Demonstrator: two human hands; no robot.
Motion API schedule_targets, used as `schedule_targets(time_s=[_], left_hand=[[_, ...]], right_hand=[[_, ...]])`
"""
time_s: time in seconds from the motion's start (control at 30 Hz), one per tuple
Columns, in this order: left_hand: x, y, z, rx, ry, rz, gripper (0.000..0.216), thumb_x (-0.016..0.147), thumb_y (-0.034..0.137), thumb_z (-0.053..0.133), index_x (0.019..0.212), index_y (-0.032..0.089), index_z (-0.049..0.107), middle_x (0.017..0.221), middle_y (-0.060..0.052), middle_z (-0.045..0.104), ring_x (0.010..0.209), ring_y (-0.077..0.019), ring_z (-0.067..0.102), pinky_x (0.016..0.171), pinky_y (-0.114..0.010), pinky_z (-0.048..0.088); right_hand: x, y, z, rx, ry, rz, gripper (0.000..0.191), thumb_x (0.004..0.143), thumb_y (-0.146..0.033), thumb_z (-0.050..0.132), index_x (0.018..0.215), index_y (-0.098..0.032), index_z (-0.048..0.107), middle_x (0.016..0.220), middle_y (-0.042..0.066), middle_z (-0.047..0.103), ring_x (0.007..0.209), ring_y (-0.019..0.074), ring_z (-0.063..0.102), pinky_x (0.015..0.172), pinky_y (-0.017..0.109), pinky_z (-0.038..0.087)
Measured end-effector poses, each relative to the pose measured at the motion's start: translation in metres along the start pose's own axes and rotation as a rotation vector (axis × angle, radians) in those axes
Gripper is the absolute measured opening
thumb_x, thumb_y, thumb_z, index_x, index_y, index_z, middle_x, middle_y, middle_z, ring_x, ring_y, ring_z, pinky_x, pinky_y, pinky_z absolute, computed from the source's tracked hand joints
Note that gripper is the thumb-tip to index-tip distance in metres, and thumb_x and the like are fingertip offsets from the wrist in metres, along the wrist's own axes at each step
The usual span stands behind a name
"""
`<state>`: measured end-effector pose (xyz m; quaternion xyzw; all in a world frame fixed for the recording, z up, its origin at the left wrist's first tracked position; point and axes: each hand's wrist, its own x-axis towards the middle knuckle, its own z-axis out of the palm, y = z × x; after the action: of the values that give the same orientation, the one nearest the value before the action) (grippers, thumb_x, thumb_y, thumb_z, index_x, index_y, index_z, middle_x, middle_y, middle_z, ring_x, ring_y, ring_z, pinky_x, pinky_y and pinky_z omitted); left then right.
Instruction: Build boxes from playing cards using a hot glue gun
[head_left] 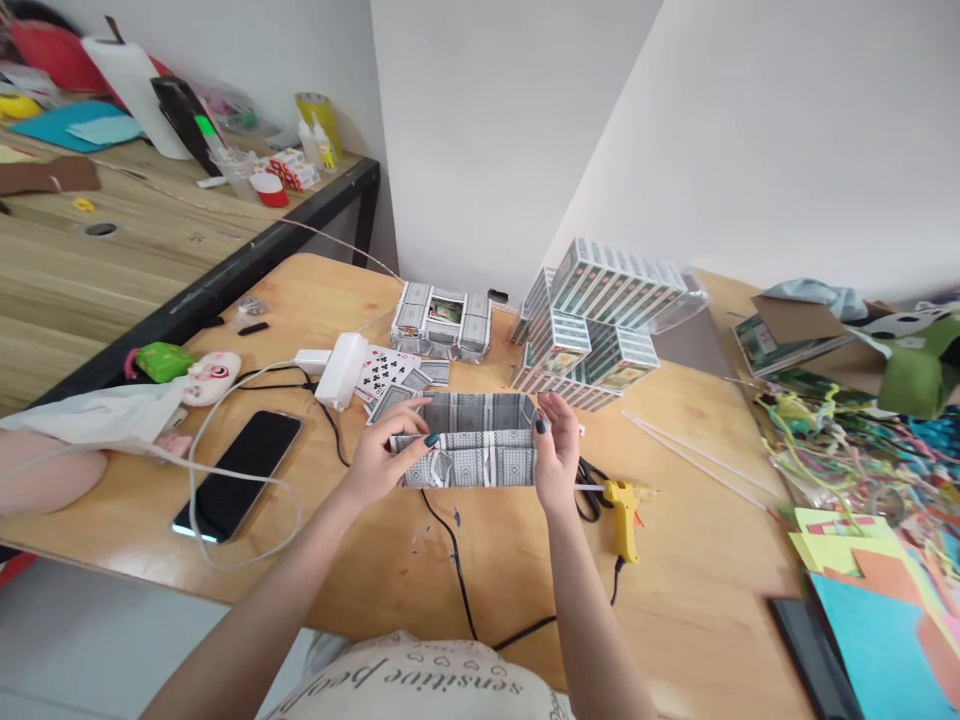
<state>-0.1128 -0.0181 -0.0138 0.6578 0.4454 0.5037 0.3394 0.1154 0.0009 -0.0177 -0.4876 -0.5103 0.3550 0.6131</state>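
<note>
Between my hands is an open-topped box made of grey-backed playing cards (469,462), raised above the table and tilted so its inside shows. My left hand (386,450) grips its left end, thumb on the near wall. At the right end my right hand (555,450) is closed on the wall, thumb in front. Loose playing cards (382,375) lie behind my left hand. Farther back sits a similar finished-looking block of cards (442,320) with a picture in its middle. A yellow glue gun (622,515) rests to the right of my right hand.
Stacked card packs (592,330) stand at the back right. A phone (240,475), white cable and white power adapter (343,370) lie left. Black cords cross the table front. Glue sticks (697,460), coloured paper (870,620) and tangled yarn (840,450) are on the right.
</note>
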Motion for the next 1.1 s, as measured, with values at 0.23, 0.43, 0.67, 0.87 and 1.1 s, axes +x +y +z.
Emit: schedule_targets(time_s=[0.23, 0.43, 0.67, 0.87, 1.1], left_hand=[[-0.004, -0.006, 0.025, 0.360, 0.198, 0.273, 0.026, 0.080, 0.017, 0.056, 0.059, 0.020, 0.040, 0.061, 0.003, 0.050, 0.083, -0.0175, 0.063, 0.097, -0.046, 0.040], [-0.020, -0.021, 0.032, 0.619, 0.146, 0.389, 0.022, 0.078, 0.017, 0.061, 0.061, 0.020, 0.046, 0.062, 0.003, 0.054, 0.082, -0.0173, 0.064, 0.102, -0.051, 0.033], [-0.028, -0.019, 0.029, 0.682, -0.042, 0.313, 0.008, 0.082, 0.018, 0.056, 0.075, 0.022, 0.058, 0.068, 0.004, 0.063, 0.078, -0.0158, 0.063, 0.107, -0.050, 0.027], [-0.027, -0.017, 0.028, 0.692, -0.100, 0.247, 0.010, 0.082, 0.021, 0.053, 0.078, 0.024, 0.061, 0.069, 0.002, 0.065, 0.076, -0.0173, 0.061, 0.107, -0.052, 0.023], [-0.027, -0.018, 0.027, 0.649, -0.115, 0.184, 0.012, 0.082, 0.023, 0.052, 0.078, 0.025, 0.063, 0.067, 0.001, 0.063, 0.074, -0.0181, 0.059, 0.106, -0.051, 0.024]], right_hand=[[0.004, 0.002, -0.001, -0.224, 0.107, -0.048, 0.023, 0.085, -0.038, 0.048, 0.099, -0.019, 0.052, 0.098, 0.007, 0.059, 0.094, 0.0178, 0.059, 0.086, 0.037, 0.048], [-0.025, 0.006, -0.087, -0.732, 0.420, 0.124, 0.041, 0.078, -0.041, 0.050, 0.113, -0.018, 0.047, 0.112, 0.012, 0.055, 0.103, 0.0247, 0.055, 0.084, 0.040, 0.047], [-0.061, 0.027, -0.145, -1.320, 0.265, 0.673, 0.057, 0.069, -0.037, 0.053, 0.121, -0.014, 0.046, 0.120, 0.021, 0.050, 0.117, 0.0386, 0.042, 0.088, 0.052, 0.039], [-0.049, 0.045, -0.139, -1.340, 0.345, 0.508, 0.057, 0.066, -0.032, 0.054, 0.116, -0.006, 0.048, 0.112, 0.025, 0.053, 0.110, 0.0389, 0.048, 0.090, 0.048, 0.038], [-0.039, 0.029, -0.168, -1.112, 0.455, 0.539, 0.050, 0.056, -0.040, 0.067, 0.097, -0.015, 0.057, 0.079, 0.011, 0.062, 0.070, 0.0268, 0.057, 0.062, 0.038, 0.046]])
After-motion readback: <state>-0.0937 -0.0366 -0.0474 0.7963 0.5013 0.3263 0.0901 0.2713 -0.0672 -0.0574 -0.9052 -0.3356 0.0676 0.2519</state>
